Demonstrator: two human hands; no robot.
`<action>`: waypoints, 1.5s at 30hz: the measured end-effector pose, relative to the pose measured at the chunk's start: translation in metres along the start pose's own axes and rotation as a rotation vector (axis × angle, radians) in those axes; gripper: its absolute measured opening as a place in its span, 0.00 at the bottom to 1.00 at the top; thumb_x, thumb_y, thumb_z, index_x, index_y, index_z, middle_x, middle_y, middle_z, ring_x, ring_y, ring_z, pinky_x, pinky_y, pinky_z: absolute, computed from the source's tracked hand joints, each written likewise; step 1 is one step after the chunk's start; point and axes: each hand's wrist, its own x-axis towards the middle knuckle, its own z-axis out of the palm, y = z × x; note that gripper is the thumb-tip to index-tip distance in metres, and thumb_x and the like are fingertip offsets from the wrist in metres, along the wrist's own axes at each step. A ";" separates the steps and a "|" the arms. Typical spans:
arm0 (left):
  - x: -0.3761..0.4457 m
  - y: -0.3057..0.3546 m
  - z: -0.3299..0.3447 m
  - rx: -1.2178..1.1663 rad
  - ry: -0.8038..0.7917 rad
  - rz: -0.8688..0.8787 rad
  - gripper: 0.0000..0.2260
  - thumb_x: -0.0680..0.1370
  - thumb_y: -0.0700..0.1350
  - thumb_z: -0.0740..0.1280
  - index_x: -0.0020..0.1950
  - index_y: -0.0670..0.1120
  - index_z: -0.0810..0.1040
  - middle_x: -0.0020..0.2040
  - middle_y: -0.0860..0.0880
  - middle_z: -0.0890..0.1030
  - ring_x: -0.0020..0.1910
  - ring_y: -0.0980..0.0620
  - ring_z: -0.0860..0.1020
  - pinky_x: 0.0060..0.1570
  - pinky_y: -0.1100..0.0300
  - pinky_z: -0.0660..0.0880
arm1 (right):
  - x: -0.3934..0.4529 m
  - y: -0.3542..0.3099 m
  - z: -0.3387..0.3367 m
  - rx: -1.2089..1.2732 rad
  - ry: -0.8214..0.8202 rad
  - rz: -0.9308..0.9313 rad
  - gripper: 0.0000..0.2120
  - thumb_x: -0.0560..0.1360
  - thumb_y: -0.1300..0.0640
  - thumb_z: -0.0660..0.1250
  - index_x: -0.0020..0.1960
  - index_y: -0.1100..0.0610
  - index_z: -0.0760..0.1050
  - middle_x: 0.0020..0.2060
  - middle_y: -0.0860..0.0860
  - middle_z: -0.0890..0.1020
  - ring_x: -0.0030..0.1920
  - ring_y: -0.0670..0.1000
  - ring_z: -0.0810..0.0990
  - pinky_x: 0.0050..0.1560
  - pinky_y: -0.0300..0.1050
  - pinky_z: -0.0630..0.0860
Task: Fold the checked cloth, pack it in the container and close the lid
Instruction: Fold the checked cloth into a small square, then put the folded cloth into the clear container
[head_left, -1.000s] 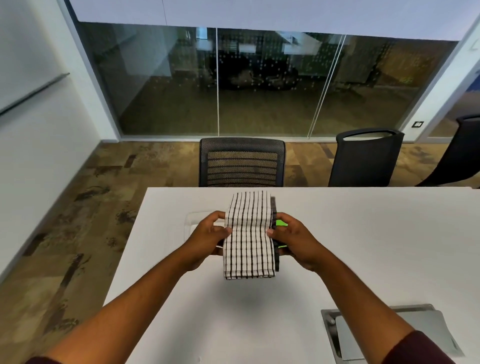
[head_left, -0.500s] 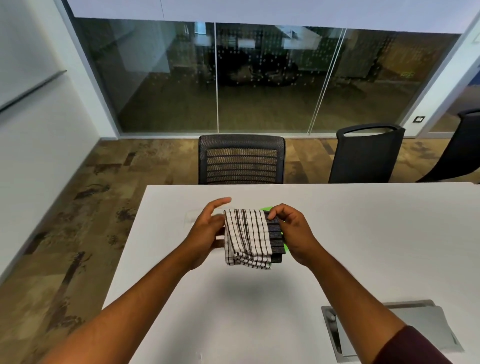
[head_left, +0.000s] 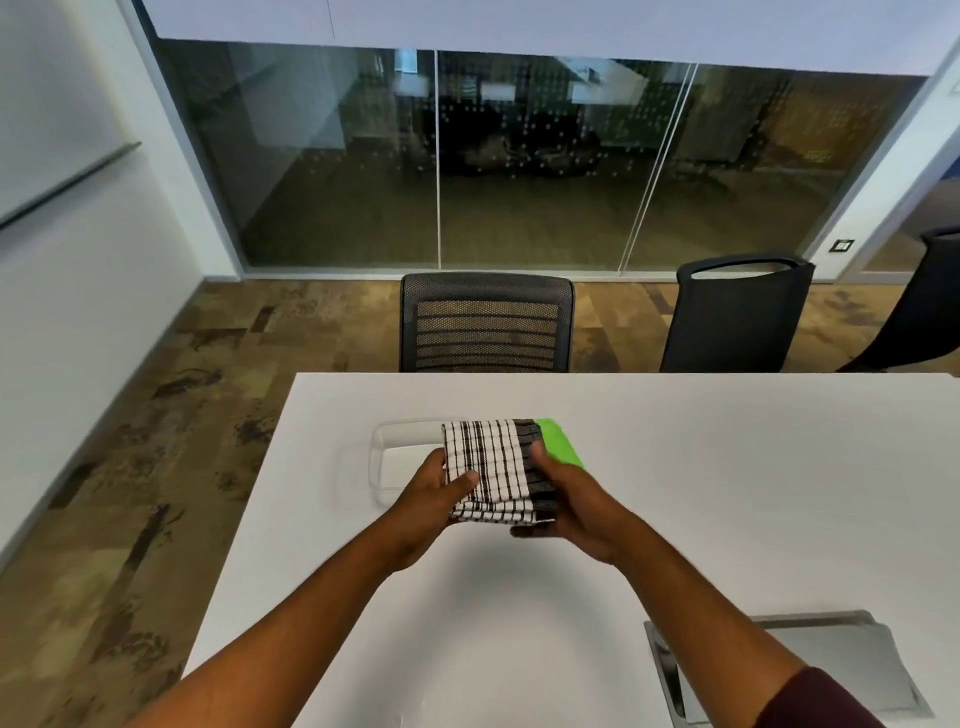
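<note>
container (head_left: 387, 457): our checked cloth (head_left: 491, 470) hides its right part
green lid (head_left: 563, 447): we see only one corner
floor box (head_left: 810, 670): our right forearm overlaps it

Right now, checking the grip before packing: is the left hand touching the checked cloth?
Touching. The head view shows the left hand with its thumb pressed on top of the checked cloth.

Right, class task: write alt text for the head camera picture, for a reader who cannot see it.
Two bare hands, the left hand and the right hand, hold a folded checked cloth above a white table. Behind the cloth lie a clear container and a green lid. Empty office chairs stand beyond the table.
</note>
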 end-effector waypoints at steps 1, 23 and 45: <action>0.001 -0.001 0.000 0.013 0.028 0.008 0.15 0.84 0.41 0.63 0.71 0.47 0.70 0.66 0.47 0.82 0.63 0.48 0.82 0.57 0.53 0.81 | 0.000 0.004 0.002 -0.056 -0.003 -0.021 0.18 0.78 0.45 0.69 0.64 0.53 0.81 0.59 0.56 0.85 0.57 0.57 0.84 0.55 0.56 0.83; 0.019 -0.018 -0.023 -0.040 0.072 -0.079 0.15 0.80 0.39 0.69 0.67 0.45 0.75 0.59 0.39 0.85 0.54 0.44 0.84 0.56 0.52 0.82 | 0.026 0.028 0.001 0.139 0.050 -0.057 0.18 0.79 0.67 0.67 0.68 0.64 0.76 0.64 0.61 0.82 0.65 0.62 0.80 0.66 0.61 0.77; 0.134 -0.042 -0.165 0.581 0.608 -0.303 0.18 0.80 0.47 0.68 0.68 0.42 0.74 0.64 0.42 0.79 0.61 0.43 0.77 0.62 0.52 0.74 | 0.146 0.043 0.003 0.217 0.229 0.147 0.19 0.75 0.72 0.63 0.62 0.59 0.79 0.55 0.57 0.85 0.51 0.57 0.83 0.50 0.51 0.81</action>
